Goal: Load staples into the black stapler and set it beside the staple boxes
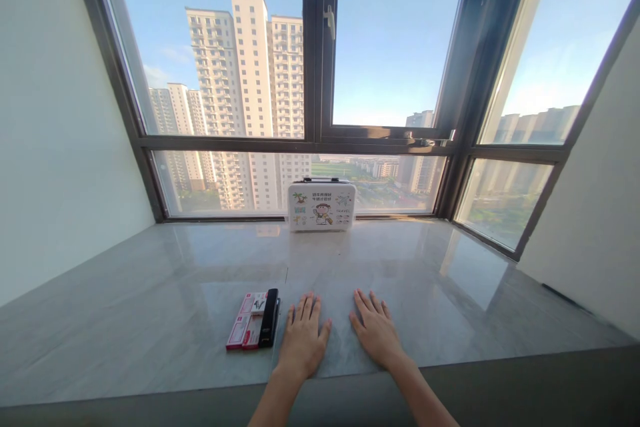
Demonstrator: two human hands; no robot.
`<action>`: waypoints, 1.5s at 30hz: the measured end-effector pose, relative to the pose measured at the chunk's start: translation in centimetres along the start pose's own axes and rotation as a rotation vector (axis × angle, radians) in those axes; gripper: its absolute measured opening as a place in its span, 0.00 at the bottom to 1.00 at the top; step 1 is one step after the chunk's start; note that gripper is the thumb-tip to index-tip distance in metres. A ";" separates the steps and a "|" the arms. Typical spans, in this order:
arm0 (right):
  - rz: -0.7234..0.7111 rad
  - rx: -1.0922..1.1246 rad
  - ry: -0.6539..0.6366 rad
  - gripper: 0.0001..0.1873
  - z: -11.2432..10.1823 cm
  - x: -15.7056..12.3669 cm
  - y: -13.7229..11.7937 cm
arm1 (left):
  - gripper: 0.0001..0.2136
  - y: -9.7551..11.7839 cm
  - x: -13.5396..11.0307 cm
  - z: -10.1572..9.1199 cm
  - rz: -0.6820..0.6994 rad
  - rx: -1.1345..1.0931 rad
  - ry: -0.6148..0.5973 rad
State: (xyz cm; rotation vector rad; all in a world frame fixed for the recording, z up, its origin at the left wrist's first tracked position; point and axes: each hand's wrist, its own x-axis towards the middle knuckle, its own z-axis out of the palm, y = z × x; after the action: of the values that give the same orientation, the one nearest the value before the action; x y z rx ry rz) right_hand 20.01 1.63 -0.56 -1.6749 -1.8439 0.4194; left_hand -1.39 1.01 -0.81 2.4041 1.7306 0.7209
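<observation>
My left hand lies flat on the grey marble sill, palm down, fingers stretched out, holding nothing. My right hand lies flat beside it in the same way, a little apart. Just left of my left hand sits a black stapler, lying lengthwise, with small red and white boxes packed against its left side. Neither hand touches them.
A small white case with cartoon stickers and a dark handle stands upright at the back by the window. White walls close in both sides. The sill's front edge runs just under my wrists.
</observation>
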 end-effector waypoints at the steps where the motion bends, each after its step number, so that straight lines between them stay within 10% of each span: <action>1: -0.001 -0.115 -0.027 0.35 0.2 -0.3 0.1 | 0.28 -0.3 0.0 0.4 -0.010 0.010 -0.005; 7: 0.000 -0.388 -0.054 0.34 0.9 -0.8 -0.4 | 0.29 -0.7 -0.4 0.7 -0.023 0.042 -0.017; 45: -0.015 -0.445 -0.023 0.33 0.9 -1.6 -1.0 | 0.28 0.6 -0.5 -0.6 -0.076 0.173 -0.073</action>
State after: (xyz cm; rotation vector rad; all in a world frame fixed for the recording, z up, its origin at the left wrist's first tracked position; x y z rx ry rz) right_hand 18.73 0.02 -0.99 -1.9430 -2.0741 0.0160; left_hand -1.31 0.18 -0.22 2.4224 1.9150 0.4867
